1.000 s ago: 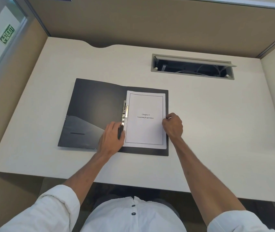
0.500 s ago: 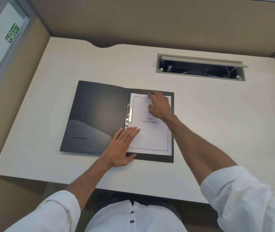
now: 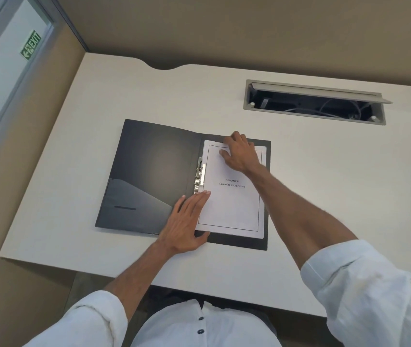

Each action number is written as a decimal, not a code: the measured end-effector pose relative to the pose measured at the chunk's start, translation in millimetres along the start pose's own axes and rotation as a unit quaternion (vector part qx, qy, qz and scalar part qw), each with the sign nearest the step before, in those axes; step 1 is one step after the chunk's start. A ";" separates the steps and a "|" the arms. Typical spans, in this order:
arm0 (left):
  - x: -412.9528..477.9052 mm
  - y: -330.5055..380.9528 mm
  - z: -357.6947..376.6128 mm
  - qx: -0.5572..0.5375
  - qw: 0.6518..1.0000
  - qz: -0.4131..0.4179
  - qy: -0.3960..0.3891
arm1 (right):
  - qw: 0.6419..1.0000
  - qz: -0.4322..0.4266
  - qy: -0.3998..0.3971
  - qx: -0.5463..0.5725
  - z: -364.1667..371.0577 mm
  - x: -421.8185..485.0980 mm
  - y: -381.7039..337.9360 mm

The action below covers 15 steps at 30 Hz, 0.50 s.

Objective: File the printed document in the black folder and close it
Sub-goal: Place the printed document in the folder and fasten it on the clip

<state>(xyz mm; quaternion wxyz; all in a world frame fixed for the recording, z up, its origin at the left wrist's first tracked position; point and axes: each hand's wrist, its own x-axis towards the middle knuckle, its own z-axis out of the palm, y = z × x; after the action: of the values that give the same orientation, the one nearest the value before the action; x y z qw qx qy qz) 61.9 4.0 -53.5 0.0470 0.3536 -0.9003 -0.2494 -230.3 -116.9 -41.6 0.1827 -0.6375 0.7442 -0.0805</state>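
Note:
The black folder (image 3: 149, 176) lies open on the desk. The printed document (image 3: 234, 204), titled "Chapter 6 Learning Experience", rests on its right half beside the metal clip (image 3: 199, 177) at the spine. My left hand (image 3: 187, 221) lies flat, fingers spread, across the spine and the page's lower left edge, fingertips just below the clip. My right hand (image 3: 240, 152) presses on the page's top edge, fingers reaching over the folder's top rim. Neither hand grips anything.
The pale desk (image 3: 324, 196) sits in a cubicle with tan partition walls. An open cable tray (image 3: 314, 102) is recessed at the back right. The desk's front edge runs just below the folder.
My left hand left the clip and went flat on the page's lower left. My right hand moved from the page's right edge up to its top edge.

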 end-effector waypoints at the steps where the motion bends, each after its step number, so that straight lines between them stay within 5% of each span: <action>1: 0.6 0.4 -0.4 0.000 1.000 0.000 -0.004 | 1.000 0.002 -0.001 0.000 -1.2 0.9 -0.2; 10: 0.8 1.1 -1.7 -0.001 1.000 0.007 -0.008 | 1.000 0.010 0.011 0.004 2.7 -1.5 -0.4; 15: -2.5 3.1 -6.2 -0.046 0.997 -0.023 0.049 | 0.982 0.084 0.112 0.129 1.6 -26.7 3.9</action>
<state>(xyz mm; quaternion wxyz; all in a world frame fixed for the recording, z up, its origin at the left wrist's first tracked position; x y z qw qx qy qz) 63.5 5.0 -46.3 0.1015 0.3837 -0.8761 -0.2736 -230.0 -89.9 -40.0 0.1853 -0.5310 0.7939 -0.2310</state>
